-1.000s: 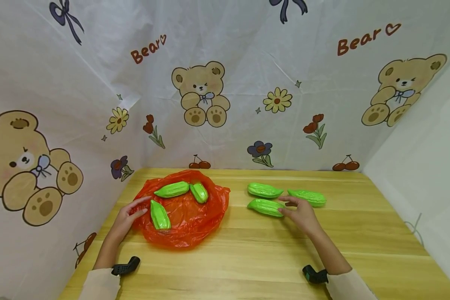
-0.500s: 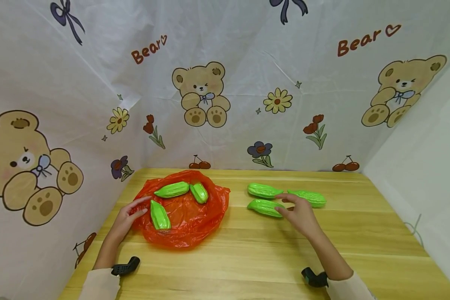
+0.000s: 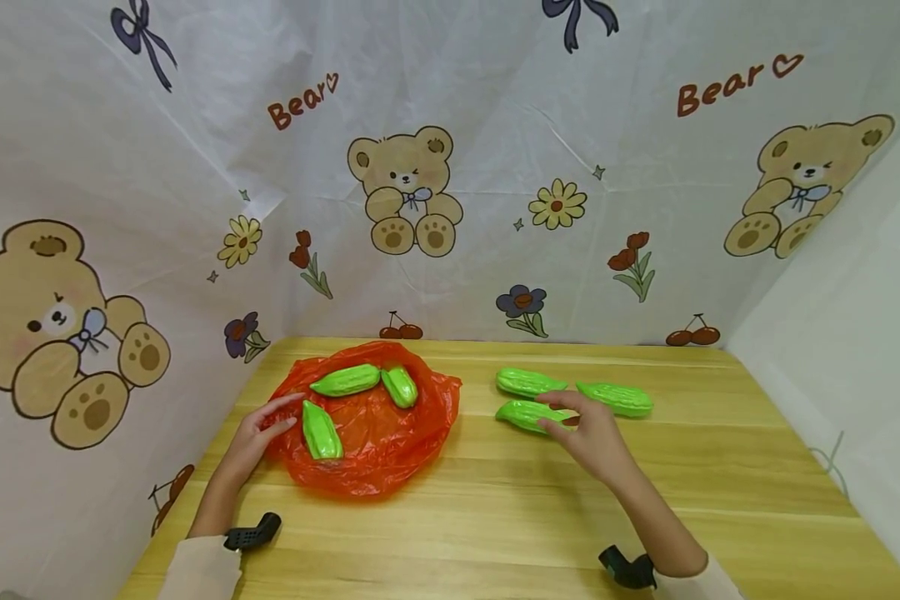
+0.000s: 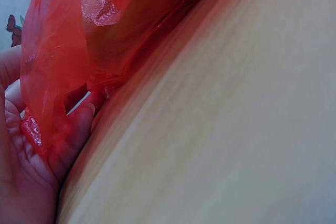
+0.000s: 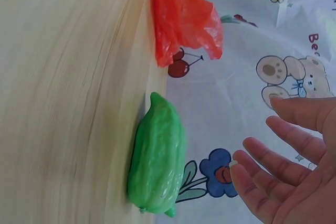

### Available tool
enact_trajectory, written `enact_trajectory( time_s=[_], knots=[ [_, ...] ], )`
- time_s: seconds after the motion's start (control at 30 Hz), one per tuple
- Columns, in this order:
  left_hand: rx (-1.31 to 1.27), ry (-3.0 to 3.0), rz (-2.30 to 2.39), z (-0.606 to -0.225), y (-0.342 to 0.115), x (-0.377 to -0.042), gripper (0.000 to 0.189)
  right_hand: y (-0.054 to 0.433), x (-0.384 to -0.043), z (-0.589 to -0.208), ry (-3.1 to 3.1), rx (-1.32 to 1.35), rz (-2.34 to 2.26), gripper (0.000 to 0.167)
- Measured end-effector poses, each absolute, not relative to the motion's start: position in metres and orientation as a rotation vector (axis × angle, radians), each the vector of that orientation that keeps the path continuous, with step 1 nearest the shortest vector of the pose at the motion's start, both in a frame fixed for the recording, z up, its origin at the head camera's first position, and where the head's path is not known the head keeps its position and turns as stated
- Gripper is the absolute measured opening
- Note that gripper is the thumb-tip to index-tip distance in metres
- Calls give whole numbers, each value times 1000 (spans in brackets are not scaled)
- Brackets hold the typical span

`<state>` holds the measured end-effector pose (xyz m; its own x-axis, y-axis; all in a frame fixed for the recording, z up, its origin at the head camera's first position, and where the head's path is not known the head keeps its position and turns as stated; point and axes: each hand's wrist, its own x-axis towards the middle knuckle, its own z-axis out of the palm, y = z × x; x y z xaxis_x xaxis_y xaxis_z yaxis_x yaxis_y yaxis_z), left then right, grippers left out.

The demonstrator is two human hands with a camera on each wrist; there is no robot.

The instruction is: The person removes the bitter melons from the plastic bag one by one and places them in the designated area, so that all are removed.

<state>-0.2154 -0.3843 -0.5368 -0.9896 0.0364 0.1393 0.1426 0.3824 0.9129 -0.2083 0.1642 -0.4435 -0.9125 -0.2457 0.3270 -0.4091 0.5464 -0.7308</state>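
Note:
A red plastic bag (image 3: 367, 483) lies spread wide at the left of the table, with three green bitter melons inside, one of them the near-left bitter melon (image 3: 321, 432). My left hand (image 3: 251, 437) holds the bag's left side; in the left wrist view the film runs through the bent fingers. Three more bitter melons lie to the right: a back one (image 3: 528, 382), a far-right one (image 3: 617, 399) and a front one (image 3: 525, 415). Over the front one's right end hovers my right hand (image 3: 588, 433), fingers spread and holding nothing. The right wrist view shows a gap between them.
The wooden table (image 3: 450, 542) meets a white printed cloth (image 3: 480, 167) at its back and left. A white panel (image 3: 855, 333) borders the right side, and a thin cable (image 3: 832, 458) lies near it.
My right hand has drifted slightly left over the front bitter melon. My left hand, the bag and the melons stay where they were; the head view has tilted a little.

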Motion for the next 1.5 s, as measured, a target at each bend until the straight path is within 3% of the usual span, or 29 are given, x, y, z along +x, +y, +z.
enact_trajectory(
  time_s=[1.5],
  knots=[
    [-176,-2519,-1701,-536,-384,-217,47,102,-153,-435,-2607,947,1495,29]
  ],
)
